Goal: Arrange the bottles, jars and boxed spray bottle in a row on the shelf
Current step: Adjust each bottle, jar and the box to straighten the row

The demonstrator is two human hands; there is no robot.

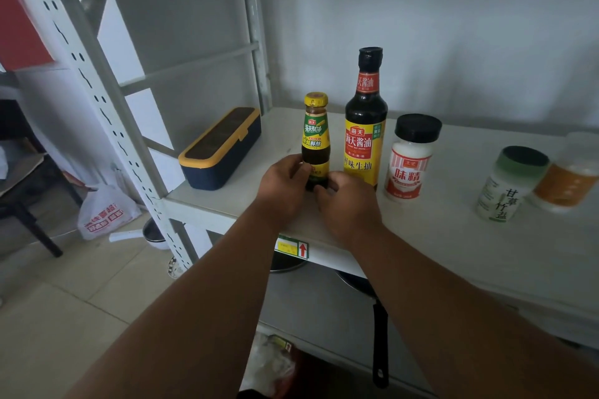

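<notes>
A small sauce bottle point(316, 136) with a yellow cap and green-yellow label stands upright on the white shelf point(437, 236). My left hand point(285, 191) and my right hand point(346, 204) both grip its base from either side. Right beside it stands a tall dark soy sauce bottle point(365, 126) with a black cap. Further right is a white jar point(410, 159) with a black lid and red label. A green-lidded jar point(509, 185) and an orange-labelled jar point(570, 178) stand at the far right, touching each other.
A navy box with a yellow-rimmed lid point(220, 149) lies at the shelf's left end by the perforated upright point(107, 100). On the lower shelf are a black-handled pan point(380, 334) and a bag. A white plastic bag point(103, 214) sits on the tiled floor.
</notes>
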